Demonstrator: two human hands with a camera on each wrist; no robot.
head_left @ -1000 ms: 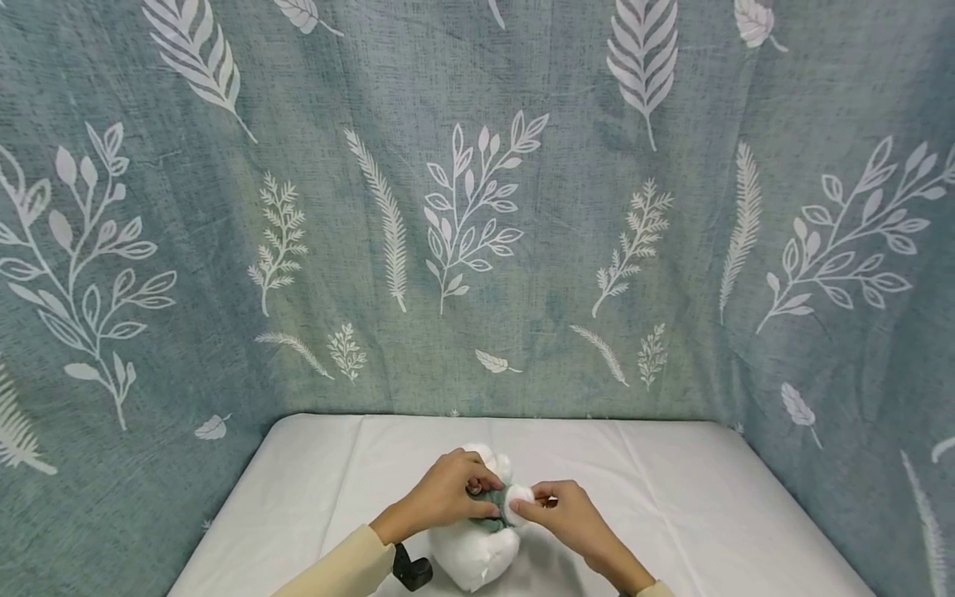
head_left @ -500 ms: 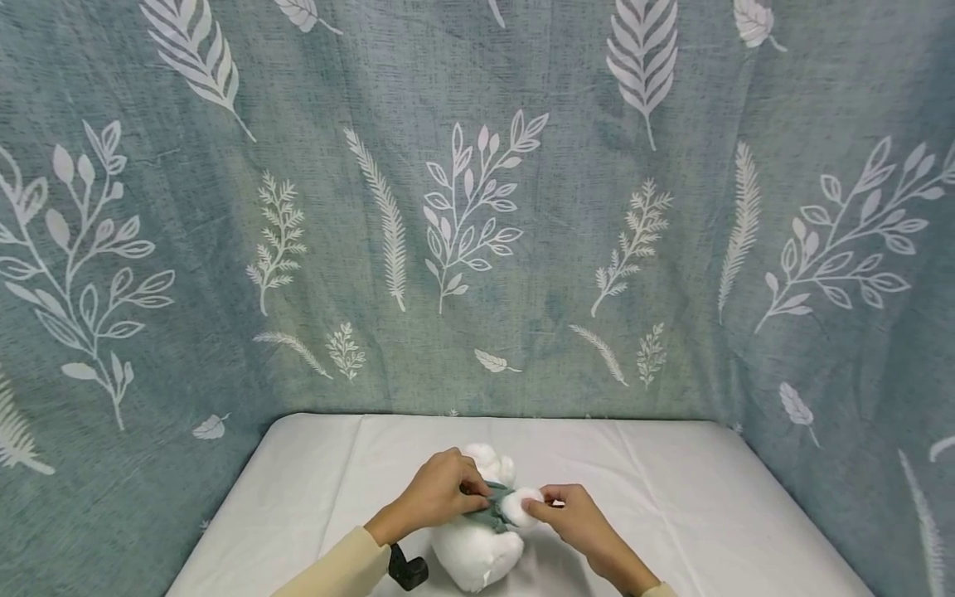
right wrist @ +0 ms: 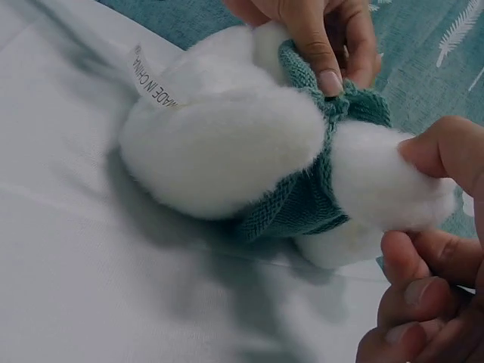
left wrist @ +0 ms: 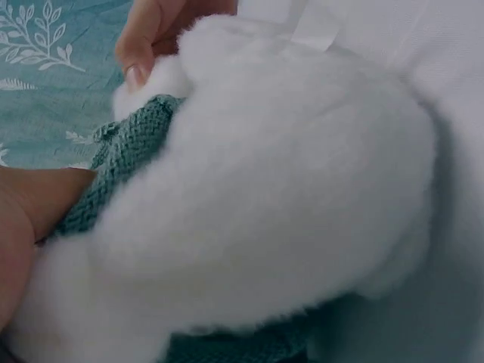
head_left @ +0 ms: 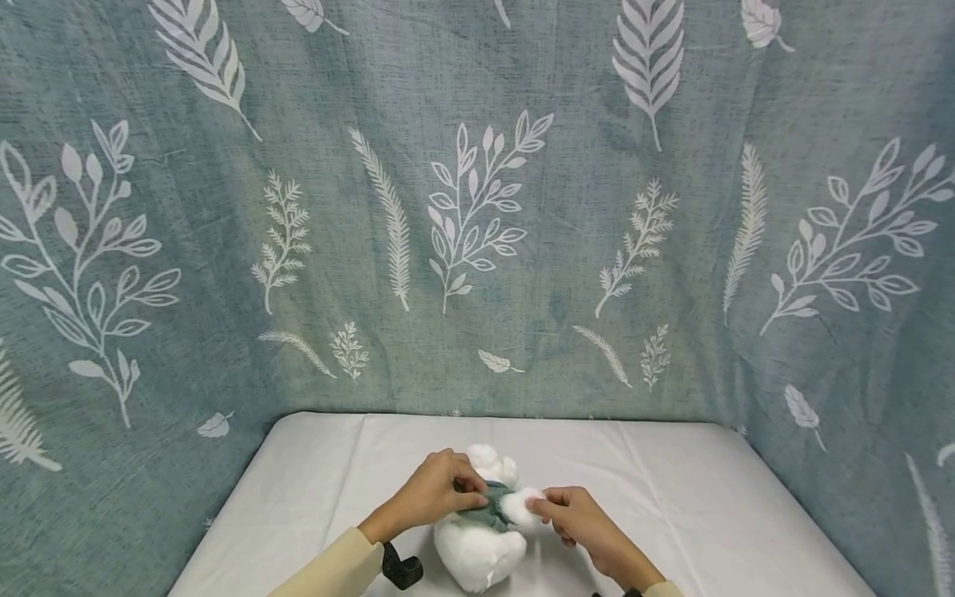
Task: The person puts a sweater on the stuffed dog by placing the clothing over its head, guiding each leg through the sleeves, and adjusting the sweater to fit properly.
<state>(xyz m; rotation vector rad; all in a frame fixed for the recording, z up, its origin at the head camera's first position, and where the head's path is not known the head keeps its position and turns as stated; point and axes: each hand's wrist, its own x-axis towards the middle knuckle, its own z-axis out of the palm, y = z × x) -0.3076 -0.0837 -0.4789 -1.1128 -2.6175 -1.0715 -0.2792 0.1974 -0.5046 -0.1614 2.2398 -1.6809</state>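
A fluffy white plush toy (head_left: 477,557) lies on the white table, dressed in a teal knitted garment (head_left: 488,516). My left hand (head_left: 436,489) pinches the knit between thumb and fingers. With thumb and forefinger, my right hand (head_left: 585,522) grips a white limb (right wrist: 378,170) that sticks out of the garment's opening. Seen from the right wrist, the left thumb presses on the knit's edge, and a sewn-in label (right wrist: 151,83) reading "MADE IN CHINA" stands up from the toy's body. The plush body fills most of the left wrist view.
The white-covered table (head_left: 649,489) has a leaf-patterned blue-green curtain (head_left: 477,348) behind it and at both sides. A black device (head_left: 401,568) sits at the left wrist, close beside the toy.
My right hand has moved slightly right with the white limb, and more of the limb shows outside the knit. The left hand has shifted a little to the left.
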